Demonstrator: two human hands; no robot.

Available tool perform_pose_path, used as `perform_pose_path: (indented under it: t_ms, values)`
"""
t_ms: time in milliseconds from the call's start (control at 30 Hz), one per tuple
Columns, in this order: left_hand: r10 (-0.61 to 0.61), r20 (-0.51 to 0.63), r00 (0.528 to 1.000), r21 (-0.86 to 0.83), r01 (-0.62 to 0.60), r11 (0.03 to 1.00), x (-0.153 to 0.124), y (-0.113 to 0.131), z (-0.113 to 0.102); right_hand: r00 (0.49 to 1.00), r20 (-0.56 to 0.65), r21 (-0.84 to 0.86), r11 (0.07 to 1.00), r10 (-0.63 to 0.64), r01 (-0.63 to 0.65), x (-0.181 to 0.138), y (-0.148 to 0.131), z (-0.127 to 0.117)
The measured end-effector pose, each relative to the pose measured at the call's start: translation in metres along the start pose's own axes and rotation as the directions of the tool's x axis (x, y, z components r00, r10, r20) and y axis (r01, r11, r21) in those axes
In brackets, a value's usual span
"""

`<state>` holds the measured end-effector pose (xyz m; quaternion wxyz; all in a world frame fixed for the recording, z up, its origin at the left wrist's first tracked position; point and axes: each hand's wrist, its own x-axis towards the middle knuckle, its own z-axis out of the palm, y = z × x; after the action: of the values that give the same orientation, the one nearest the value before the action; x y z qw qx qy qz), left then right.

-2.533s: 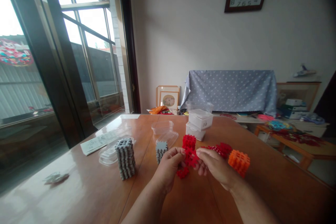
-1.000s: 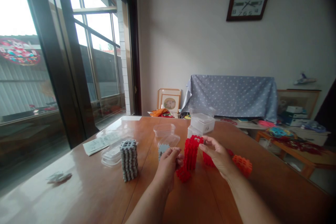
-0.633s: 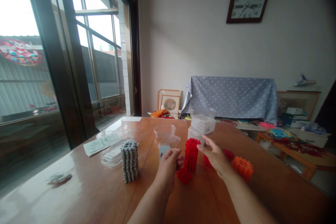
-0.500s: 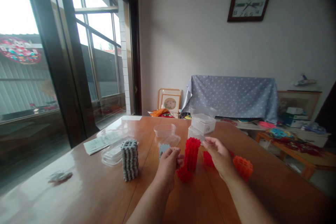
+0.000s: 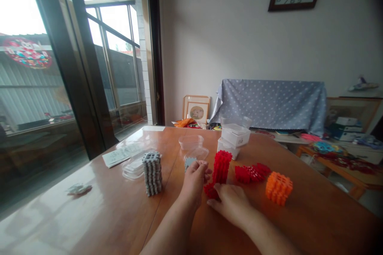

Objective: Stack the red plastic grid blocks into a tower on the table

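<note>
Gleaming by the window [image 5: 89, 48], wooden table [image 5: 104, 207] bears both hands, grips unclear, at red blocks [image 5: 220, 167]

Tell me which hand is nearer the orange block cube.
Right. The right hand lies on the table left of the orange block cube, by the red block stack; the left hand sits beyond that stack, farther off.

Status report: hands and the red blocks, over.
Left hand curled beside the red block stack. Right hand down on the small red pieces at its base. Orange block cube stands apart, right.
</note>
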<state>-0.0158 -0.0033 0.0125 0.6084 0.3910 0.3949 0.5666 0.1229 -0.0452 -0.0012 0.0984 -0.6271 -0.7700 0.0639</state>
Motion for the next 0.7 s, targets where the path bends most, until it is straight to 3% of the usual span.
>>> perform_pose_path:
  t_ms: [367,467,633,700]
  values:
    - [0.000,0.016,1.000,0.019,0.000,1.000,0.002,-0.001,-0.001,0.979,-0.050,-0.047,0.980,-0.195,0.193,-0.002,0.000,0.000]
    - [0.005,0.009,1.000,0.017,-0.005,1.000,0.002,-0.001,-0.001,0.983,-0.053,-0.012,0.984,-0.176,0.176,-0.002,0.002,-0.003]
    - [0.004,0.004,1.000,0.014,-0.004,1.000,0.001,-0.001,-0.001,0.986,-0.159,0.064,0.996,-0.047,0.057,-0.004,0.004,-0.010]
    - [0.007,0.009,1.000,0.008,-0.007,1.000,0.001,-0.001,-0.001,0.993,-0.119,0.058,0.998,-0.017,0.024,-0.004,0.004,-0.010]
